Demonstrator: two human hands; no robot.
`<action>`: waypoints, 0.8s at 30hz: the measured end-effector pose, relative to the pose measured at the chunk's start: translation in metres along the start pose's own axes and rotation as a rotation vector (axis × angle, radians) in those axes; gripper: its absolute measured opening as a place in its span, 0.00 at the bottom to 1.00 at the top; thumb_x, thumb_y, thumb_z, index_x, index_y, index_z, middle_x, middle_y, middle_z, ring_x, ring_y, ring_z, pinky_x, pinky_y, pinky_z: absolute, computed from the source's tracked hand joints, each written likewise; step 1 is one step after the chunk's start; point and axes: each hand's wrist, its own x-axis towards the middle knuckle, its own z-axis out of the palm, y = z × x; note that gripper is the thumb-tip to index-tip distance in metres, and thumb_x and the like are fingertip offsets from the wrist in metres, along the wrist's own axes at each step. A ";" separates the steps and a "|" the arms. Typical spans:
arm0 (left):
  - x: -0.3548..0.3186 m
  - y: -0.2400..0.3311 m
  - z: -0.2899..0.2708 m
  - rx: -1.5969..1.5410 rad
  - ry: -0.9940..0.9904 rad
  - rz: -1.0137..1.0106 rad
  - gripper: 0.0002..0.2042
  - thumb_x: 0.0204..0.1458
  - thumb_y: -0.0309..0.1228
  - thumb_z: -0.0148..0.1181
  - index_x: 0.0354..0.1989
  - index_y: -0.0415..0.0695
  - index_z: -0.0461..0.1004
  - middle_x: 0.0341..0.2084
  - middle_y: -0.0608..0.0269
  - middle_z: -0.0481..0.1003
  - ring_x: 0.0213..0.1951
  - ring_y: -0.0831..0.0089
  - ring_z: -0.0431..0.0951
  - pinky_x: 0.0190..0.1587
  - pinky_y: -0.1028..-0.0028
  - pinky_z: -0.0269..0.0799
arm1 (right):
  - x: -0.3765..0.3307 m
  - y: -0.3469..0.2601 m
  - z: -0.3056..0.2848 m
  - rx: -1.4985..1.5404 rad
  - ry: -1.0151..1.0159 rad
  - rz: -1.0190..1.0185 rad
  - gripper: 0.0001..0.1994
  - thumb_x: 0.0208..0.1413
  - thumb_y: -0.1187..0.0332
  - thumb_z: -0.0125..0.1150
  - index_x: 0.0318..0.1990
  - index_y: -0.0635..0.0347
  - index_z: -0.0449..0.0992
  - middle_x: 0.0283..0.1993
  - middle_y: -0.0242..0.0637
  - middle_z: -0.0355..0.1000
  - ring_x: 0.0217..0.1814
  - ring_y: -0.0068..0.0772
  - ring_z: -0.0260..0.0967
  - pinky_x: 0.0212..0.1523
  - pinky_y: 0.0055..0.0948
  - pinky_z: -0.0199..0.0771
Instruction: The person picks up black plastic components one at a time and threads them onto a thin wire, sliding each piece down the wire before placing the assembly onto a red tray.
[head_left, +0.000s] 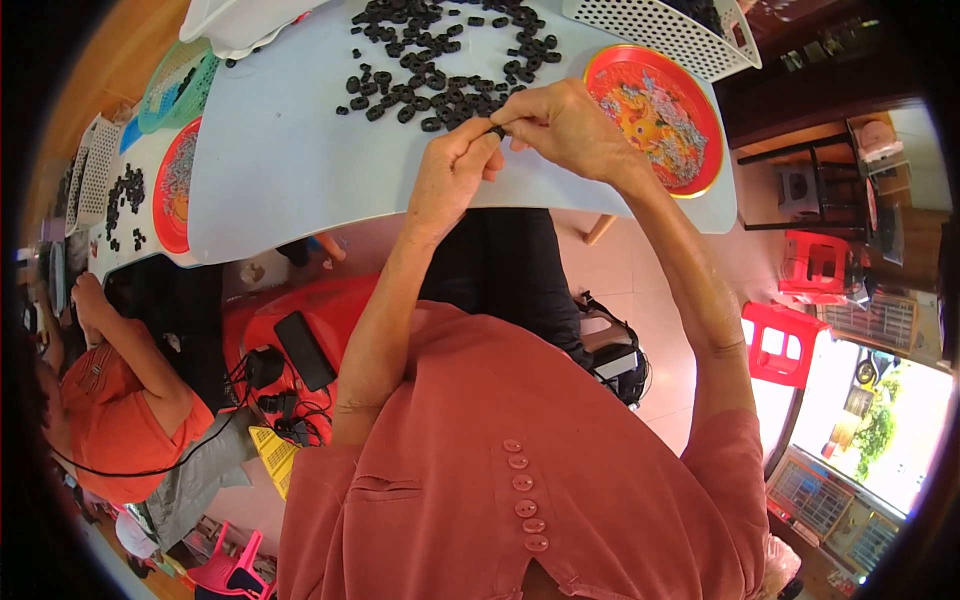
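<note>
My left hand (452, 172) and my right hand (566, 126) meet above the near part of the pale table (290, 150). Between their fingertips is a small black part (497, 131), mostly covered by the fingers; both hands pinch it. Just beyond them lies a loose spread of small black ring-shaped parts (432, 80). To the right of my right hand is a round red tray (707, 130) with a gold rim and a colourful pattern, holding many small silvery pieces (650, 105).
White perforated baskets (665, 40) stand at the table's far right and far left. At the left, another person in orange (130, 420) sits by a second red tray (170, 200) and a green basket (165, 105). A red stool (250, 315) beside me carries a black phone (304, 350) and cables.
</note>
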 end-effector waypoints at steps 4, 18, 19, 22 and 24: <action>0.001 -0.001 0.004 0.023 0.061 0.025 0.09 0.59 0.27 0.49 0.37 0.36 0.74 0.20 0.66 0.72 0.23 0.80 0.70 0.28 0.79 0.69 | 0.000 0.003 0.011 -0.032 0.085 -0.022 0.05 0.52 0.78 0.59 0.35 0.67 0.79 0.26 0.41 0.76 0.28 0.31 0.77 0.30 0.27 0.76; -0.001 0.000 0.011 0.160 0.133 0.085 0.08 0.59 0.26 0.49 0.39 0.36 0.74 0.18 0.65 0.71 0.21 0.80 0.69 0.25 0.78 0.67 | -0.004 0.003 0.016 0.081 0.187 -0.017 0.06 0.51 0.78 0.57 0.35 0.66 0.79 0.26 0.43 0.75 0.27 0.38 0.75 0.28 0.33 0.74; -0.001 0.001 0.012 0.157 0.158 0.069 0.08 0.59 0.25 0.49 0.39 0.36 0.74 0.18 0.65 0.71 0.21 0.80 0.69 0.25 0.78 0.67 | -0.005 0.002 0.020 0.091 0.239 -0.034 0.06 0.50 0.78 0.55 0.33 0.65 0.78 0.25 0.45 0.73 0.27 0.46 0.73 0.28 0.38 0.73; 0.002 0.008 0.012 0.217 0.154 0.101 0.08 0.59 0.25 0.49 0.40 0.36 0.74 0.17 0.65 0.71 0.21 0.80 0.69 0.25 0.78 0.68 | -0.008 -0.001 0.027 -0.056 0.352 -0.107 0.06 0.50 0.78 0.56 0.34 0.65 0.78 0.26 0.45 0.73 0.27 0.47 0.73 0.28 0.38 0.72; -0.001 0.004 0.011 0.215 0.153 0.103 0.08 0.59 0.25 0.49 0.40 0.36 0.74 0.18 0.64 0.72 0.21 0.79 0.70 0.26 0.77 0.68 | -0.011 0.000 0.028 -0.028 0.349 -0.110 0.06 0.49 0.78 0.56 0.34 0.67 0.77 0.27 0.46 0.73 0.27 0.48 0.73 0.28 0.38 0.73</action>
